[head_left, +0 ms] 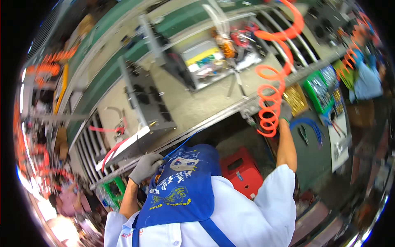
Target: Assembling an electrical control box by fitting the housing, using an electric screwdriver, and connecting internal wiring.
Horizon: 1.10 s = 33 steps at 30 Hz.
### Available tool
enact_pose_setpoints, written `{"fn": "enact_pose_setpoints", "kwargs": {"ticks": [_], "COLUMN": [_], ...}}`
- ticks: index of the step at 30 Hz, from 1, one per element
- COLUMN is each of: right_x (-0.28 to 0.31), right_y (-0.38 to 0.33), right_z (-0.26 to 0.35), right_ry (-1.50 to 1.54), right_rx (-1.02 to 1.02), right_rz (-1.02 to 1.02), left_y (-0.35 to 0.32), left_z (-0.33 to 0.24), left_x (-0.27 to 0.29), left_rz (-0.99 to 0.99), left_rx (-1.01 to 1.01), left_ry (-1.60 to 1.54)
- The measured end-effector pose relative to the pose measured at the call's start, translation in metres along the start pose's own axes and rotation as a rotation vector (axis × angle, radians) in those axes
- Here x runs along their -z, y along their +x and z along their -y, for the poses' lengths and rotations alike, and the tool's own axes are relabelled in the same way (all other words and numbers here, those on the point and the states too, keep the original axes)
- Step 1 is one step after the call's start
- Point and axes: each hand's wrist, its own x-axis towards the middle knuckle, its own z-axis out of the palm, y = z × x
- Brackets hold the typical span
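Note:
My left hand point(146, 168), in a grey glove, is low at the bench's front edge beside my blue apron. Its fingers are closed on a thin blue wire point(182, 144) that runs up to the right. My right hand point(285, 112), also gloved, reaches out at the right beside a box of brass-coloured fasteners point(295, 100). An orange coiled hose point(269, 111) hangs in front of it and its fingers are mostly hidden, so what it holds is unclear. Blue wires point(309, 125) and pliers point(303, 135) lie near my right wrist.
An open metal case point(201, 84) with circuit boards and wiring stands on the bench. Left of it is a black-and-grey metal panel unit point(150, 101). A green bin of small parts point(319, 91) sits at the right, and a red stool point(242, 171) is below the bench.

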Motion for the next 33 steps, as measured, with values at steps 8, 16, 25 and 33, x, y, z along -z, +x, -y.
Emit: {"fn": "enact_pose_setpoints", "kwargs": {"ticks": [8,16,25,33], "right_x": [-0.151,-0.150,-0.057,0.047], "right_y": [-0.044,-0.079,-0.129,-0.270], "right_z": [0.235,0.192,0.050,0.027], "right_ry": [0.199,0.223,0.140,0.043], "right_rx": [0.338,0.334,0.094,-0.202], "right_rz": [0.126,0.027,-0.263,-0.632], "left_y": [-0.074,-0.145,-0.173,-0.060], "left_z": [0.045,0.057,0.200,0.435], "left_x": [0.020,0.119,0.223,0.234], "left_rz": [-0.052,-0.152,-0.598,-0.314], "left_rx": [0.141,0.024,0.183,0.087], "left_ry": [0.081,-0.446,-0.594,-0.599]}}
